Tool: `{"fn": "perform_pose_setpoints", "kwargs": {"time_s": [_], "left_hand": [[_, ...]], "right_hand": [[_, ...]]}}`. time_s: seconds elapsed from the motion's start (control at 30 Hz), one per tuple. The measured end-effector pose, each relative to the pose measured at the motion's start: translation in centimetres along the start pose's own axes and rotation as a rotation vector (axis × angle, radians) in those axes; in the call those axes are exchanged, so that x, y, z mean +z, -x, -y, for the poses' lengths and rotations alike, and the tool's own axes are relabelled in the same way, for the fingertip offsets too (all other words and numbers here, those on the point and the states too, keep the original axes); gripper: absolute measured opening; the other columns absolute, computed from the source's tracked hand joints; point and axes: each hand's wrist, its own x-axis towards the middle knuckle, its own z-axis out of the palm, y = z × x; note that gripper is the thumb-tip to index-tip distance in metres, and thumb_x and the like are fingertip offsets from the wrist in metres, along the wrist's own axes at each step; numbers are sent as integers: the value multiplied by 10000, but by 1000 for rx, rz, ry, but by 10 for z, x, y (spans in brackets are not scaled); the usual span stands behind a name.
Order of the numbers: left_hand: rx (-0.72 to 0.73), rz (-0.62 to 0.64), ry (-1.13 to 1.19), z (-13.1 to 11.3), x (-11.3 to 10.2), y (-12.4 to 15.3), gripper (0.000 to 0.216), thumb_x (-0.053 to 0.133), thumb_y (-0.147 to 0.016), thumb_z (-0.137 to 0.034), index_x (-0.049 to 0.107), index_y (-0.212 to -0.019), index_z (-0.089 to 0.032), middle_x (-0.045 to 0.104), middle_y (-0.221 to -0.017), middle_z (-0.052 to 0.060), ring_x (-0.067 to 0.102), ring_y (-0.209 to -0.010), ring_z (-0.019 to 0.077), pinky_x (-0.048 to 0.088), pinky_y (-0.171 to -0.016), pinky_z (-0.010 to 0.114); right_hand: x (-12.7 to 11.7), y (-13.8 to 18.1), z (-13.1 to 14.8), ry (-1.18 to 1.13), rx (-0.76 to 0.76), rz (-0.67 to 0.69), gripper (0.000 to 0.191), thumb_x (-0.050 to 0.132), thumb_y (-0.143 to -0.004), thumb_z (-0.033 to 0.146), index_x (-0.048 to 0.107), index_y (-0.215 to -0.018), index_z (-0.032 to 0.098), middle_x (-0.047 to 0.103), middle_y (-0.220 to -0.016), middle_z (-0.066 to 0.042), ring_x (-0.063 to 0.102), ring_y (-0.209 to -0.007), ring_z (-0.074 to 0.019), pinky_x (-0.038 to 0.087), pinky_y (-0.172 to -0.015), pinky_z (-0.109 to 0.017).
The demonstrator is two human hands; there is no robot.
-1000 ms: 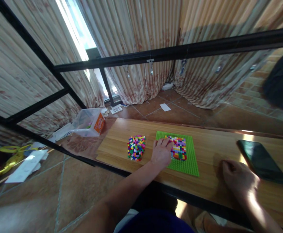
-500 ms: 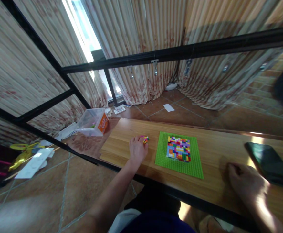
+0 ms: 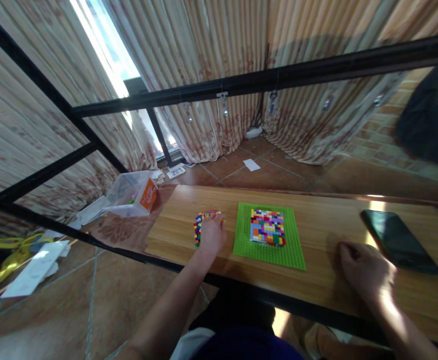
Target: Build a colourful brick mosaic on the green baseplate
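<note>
Over a small cluster of colourful toy bricks (image 3: 197, 231) on the left part of the table lies my left hand (image 3: 212, 235). Its fingers are stretched over the bricks and touch them, hiding part of the cluster. Between my hands sits a green baseplate (image 3: 297, 250), with a tightly packed block of multicoloured bricks (image 3: 267, 227) built on it. My right hand (image 3: 367, 270) rests on the wood to the right of the baseplate, curled into a loose fist with nothing visible in it.
A dark phone (image 3: 401, 242) lies beyond my right hand on the wooden table (image 3: 324, 220). Off the table's left end, a clear plastic box (image 3: 129, 195) with an orange label stands on the floor. A black metal rail (image 3: 249, 85) crosses before the curtains.
My left hand has shifted slightly right across the loose bricks, and more of them show at its left. My right hand stays in its fist. The camera view has turned a little to the right.
</note>
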Motion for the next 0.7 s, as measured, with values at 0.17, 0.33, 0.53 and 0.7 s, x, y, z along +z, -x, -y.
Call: {"fn": "perform_pose_setpoints", "kwargs": {"time_s": [0.17, 0.33, 0.53, 0.7], "left_hand": [[71, 42, 242, -25, 3, 3, 202, 548, -890, -78, 695, -974, -188, 723, -926, 53, 668, -893, 190, 528, -848, 322], [91, 60, 369, -37, 12, 7, 244, 555, -862, -42, 680, -1027, -172, 724, -971, 61, 675, -909, 184, 550, -860, 327], [126, 132, 353, -46, 18, -1, 366, 599, -869, -88, 624, -1213, -210, 729, -949, 17, 677, -896, 179, 541, -903, 342], [202, 172, 282, -51, 16, -14, 294, 595, -888, -118, 642, -1165, -206, 729, -912, 17, 671, -880, 189, 528, -886, 340]], "right_hand": [[-1, 1, 2, -5, -6, -12, 348, 491, -851, 398, 746, -883, 163, 702, -871, -115, 590, -759, -225, 401, -641, -332], [1, 2, 3, -37, -11, -38, 344, 496, -838, 406, 741, -865, 167, 689, -836, -103, 587, -743, -221, 395, -636, -331], [2, 2, 1, -31, -11, -16, 353, 498, -854, 410, 745, -888, 160, 701, -864, -121, 588, -744, -229, 408, -641, -338], [4, 1, -1, -33, -22, -30, 363, 495, -853, 417, 746, -881, 157, 699, -864, -116, 580, -737, -218, 397, -631, -324]]}}
